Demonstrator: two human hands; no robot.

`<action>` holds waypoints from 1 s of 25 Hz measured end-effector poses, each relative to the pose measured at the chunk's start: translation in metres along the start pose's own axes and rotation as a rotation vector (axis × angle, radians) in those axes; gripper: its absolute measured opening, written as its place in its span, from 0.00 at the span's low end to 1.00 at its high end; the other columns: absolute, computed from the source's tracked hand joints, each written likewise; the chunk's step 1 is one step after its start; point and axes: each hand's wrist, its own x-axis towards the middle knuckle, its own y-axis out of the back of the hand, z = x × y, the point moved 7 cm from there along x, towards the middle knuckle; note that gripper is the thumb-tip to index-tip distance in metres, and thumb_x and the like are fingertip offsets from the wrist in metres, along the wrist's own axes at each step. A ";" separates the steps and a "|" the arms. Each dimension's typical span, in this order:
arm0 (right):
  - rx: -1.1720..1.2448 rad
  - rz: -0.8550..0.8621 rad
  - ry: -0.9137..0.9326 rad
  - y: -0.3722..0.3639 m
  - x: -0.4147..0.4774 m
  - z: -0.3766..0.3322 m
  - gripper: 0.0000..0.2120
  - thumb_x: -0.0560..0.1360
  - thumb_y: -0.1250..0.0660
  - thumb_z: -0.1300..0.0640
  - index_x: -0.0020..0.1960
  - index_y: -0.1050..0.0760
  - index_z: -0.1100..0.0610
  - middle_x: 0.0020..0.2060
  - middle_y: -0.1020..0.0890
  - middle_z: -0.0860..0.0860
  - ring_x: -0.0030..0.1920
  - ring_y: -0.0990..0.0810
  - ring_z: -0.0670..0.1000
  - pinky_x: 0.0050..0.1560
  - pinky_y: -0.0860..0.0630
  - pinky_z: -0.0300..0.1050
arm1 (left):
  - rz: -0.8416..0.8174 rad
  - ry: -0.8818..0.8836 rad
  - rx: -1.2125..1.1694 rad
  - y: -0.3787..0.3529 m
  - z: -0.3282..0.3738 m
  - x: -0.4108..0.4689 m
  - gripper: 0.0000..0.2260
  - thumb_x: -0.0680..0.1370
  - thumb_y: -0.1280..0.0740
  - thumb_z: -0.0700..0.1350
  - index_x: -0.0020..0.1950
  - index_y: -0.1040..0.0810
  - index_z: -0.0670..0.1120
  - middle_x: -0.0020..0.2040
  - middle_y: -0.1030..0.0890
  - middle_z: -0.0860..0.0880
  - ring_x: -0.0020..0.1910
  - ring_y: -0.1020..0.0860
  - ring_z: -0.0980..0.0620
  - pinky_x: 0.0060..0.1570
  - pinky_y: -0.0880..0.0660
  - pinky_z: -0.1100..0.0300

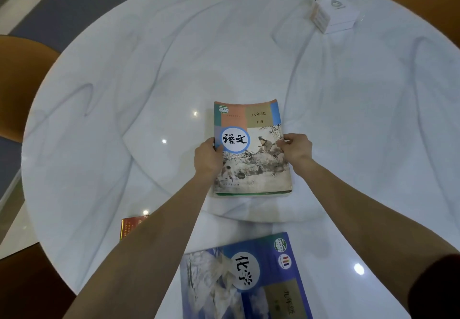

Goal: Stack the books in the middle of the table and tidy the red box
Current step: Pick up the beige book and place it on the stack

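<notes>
A Chinese textbook (pixel 251 129) with a painted landscape cover lies in the middle of the round table, on top of another book whose green edge shows beneath it. My left hand (pixel 207 158) grips its left edge and my right hand (pixel 296 148) grips its right edge. A blue chemistry book (pixel 239 279) lies flat near the front edge of the table. The red box (pixel 130 226) sits at the front left, mostly hidden behind my left forearm.
The white marbled table (pixel 124 94) is round. A white tissue box (pixel 333 12) stands at the far right. Orange chairs (pixel 17 82) surround the table at the left and far right.
</notes>
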 end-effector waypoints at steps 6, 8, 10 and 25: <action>-0.367 0.025 0.130 -0.006 -0.002 -0.006 0.14 0.78 0.38 0.58 0.48 0.21 0.69 0.47 0.19 0.65 0.52 0.22 0.63 0.50 0.25 0.51 | -0.074 0.015 0.189 -0.013 -0.010 -0.008 0.12 0.80 0.42 0.43 0.56 0.26 0.36 0.59 0.31 0.37 0.53 0.27 0.37 0.53 0.26 0.47; -0.393 0.017 0.122 -0.006 -0.004 -0.005 0.15 0.78 0.38 0.58 0.42 0.22 0.68 0.41 0.19 0.62 0.47 0.23 0.61 0.42 0.28 0.47 | -0.085 0.004 0.194 -0.013 -0.011 -0.008 0.12 0.81 0.42 0.43 0.57 0.27 0.37 0.59 0.30 0.37 0.54 0.27 0.37 0.53 0.26 0.47; -0.402 0.031 0.099 -0.004 -0.006 -0.002 0.18 0.78 0.38 0.59 0.31 0.28 0.65 0.27 0.26 0.55 0.36 0.27 0.58 0.34 0.34 0.42 | -0.101 -0.013 0.226 -0.013 -0.010 -0.008 0.12 0.81 0.43 0.44 0.59 0.28 0.37 0.60 0.31 0.37 0.54 0.27 0.37 0.53 0.26 0.47; -0.385 0.006 -0.006 0.003 -0.020 0.005 0.15 0.77 0.39 0.59 0.36 0.23 0.67 0.33 0.23 0.60 0.40 0.22 0.63 0.37 0.29 0.43 | -0.157 -0.044 0.261 -0.013 -0.010 -0.009 0.14 0.82 0.45 0.45 0.63 0.32 0.38 0.60 0.31 0.36 0.56 0.28 0.37 0.52 0.27 0.46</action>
